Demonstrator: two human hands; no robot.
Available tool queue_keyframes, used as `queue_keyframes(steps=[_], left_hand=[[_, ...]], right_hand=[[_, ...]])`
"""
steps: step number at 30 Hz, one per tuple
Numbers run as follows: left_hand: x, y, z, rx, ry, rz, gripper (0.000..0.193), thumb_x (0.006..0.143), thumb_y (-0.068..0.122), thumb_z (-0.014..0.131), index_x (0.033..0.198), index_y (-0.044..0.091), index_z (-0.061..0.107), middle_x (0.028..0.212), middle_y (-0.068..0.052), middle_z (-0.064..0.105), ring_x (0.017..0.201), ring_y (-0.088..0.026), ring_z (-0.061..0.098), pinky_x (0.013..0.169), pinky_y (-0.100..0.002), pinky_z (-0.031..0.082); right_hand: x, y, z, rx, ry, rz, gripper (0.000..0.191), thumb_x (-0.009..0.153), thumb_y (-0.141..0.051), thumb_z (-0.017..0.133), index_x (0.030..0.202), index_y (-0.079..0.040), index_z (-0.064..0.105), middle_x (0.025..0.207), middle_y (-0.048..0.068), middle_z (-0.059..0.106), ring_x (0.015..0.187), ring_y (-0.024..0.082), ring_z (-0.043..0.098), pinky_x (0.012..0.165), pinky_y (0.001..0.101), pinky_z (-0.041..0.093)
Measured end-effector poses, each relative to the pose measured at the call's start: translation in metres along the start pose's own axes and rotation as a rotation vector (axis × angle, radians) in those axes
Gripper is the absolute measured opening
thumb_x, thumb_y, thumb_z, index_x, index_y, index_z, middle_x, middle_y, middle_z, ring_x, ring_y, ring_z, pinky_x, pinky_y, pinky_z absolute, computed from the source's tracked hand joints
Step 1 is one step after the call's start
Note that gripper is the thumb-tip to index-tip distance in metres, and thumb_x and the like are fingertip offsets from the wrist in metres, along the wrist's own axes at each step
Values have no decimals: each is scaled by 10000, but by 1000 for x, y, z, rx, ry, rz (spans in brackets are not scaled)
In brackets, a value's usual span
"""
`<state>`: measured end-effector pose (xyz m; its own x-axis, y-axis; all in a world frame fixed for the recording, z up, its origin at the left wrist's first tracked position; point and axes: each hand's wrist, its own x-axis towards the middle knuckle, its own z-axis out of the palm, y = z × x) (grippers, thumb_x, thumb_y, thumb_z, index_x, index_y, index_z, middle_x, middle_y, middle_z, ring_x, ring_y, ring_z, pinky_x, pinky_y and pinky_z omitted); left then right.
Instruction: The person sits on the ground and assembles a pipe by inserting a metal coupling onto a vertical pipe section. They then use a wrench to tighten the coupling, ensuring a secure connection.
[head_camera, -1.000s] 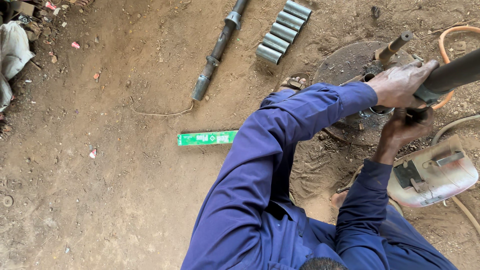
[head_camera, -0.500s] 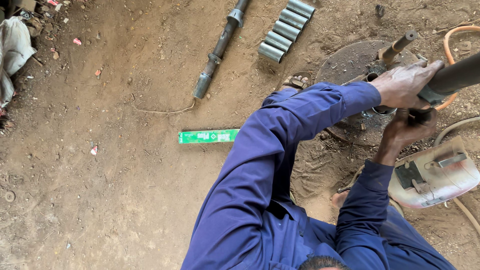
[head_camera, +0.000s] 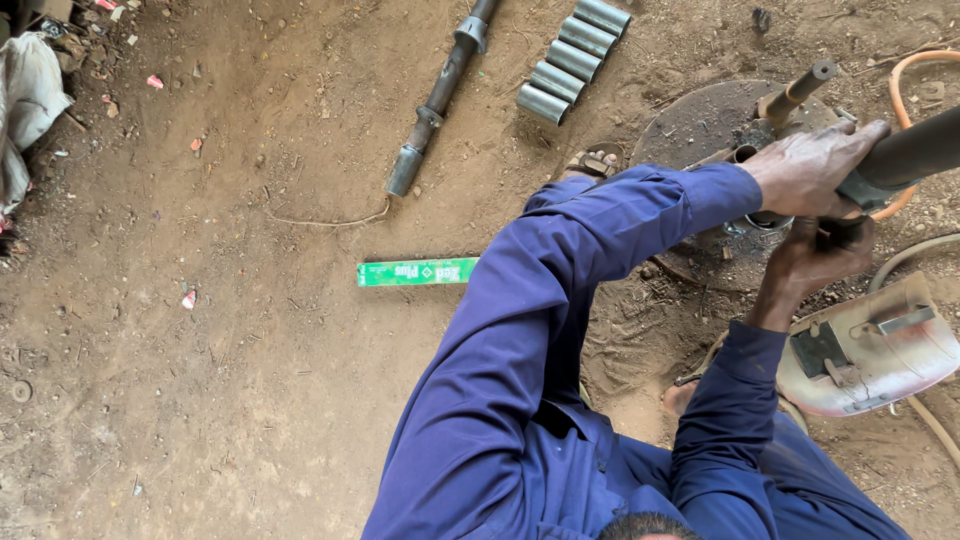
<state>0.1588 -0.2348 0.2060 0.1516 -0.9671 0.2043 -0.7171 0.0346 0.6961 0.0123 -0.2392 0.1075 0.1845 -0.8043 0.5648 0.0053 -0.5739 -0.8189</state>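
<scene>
My left hand (head_camera: 812, 168) is wrapped over the end of a thick dark metal pipe (head_camera: 915, 148) that comes in from the right edge. Just below it, my right hand (head_camera: 810, 265) is closed around a dark part on the underside of that pipe's end. Both blue sleeves reach up from the bottom of the view. Under the hands lies a round rusty metal plate (head_camera: 695, 125) on the dirt, with a short upright rod (head_camera: 795, 92) standing on it.
A row of several short steel tubes (head_camera: 573, 60) and a long dark shaft (head_camera: 438, 100) lie on the dirt at the top. A flat green box (head_camera: 415, 272) lies mid-ground. A welding face shield (head_camera: 870, 350) and an orange hose (head_camera: 900, 70) are at the right, a pale sack (head_camera: 28, 95) at the far left.
Both hands stay on the pipe's end in the same grip. The view has shifted only slightly.
</scene>
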Motion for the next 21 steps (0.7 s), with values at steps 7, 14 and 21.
queue_keyframes(steps=[7, 14, 21], left_hand=[[-4, 1, 1, 25, 8, 3, 1092, 676, 579, 887, 1457, 46, 341, 1193, -204, 634, 1047, -346, 726, 927, -459, 582], [-4, 1, 0, 14, -33, -22, 1036, 676, 566, 876, 1435, 64, 381, 1178, -181, 654, 1057, -336, 728, 936, -466, 578], [-5, 1, -2, -1, 4, 4, 1039, 666, 557, 896, 1406, 61, 363, 1155, -206, 641, 1030, -357, 723, 914, -476, 575]], right_hand=[[-2, 4, -2, -83, 11, -46, 291, 1119, -203, 782, 967, 24, 682, 824, 34, 620, 670, 109, 545, 627, 287, 433], [-3, 2, -2, -82, -1, -35, 282, 1126, -188, 778, 966, 20, 673, 830, 34, 617, 673, 109, 546, 622, 293, 425], [-3, 7, -2, -82, 5, -52, 263, 1099, -178, 789, 978, 28, 681, 845, 38, 627, 680, 112, 557, 623, 282, 430]])
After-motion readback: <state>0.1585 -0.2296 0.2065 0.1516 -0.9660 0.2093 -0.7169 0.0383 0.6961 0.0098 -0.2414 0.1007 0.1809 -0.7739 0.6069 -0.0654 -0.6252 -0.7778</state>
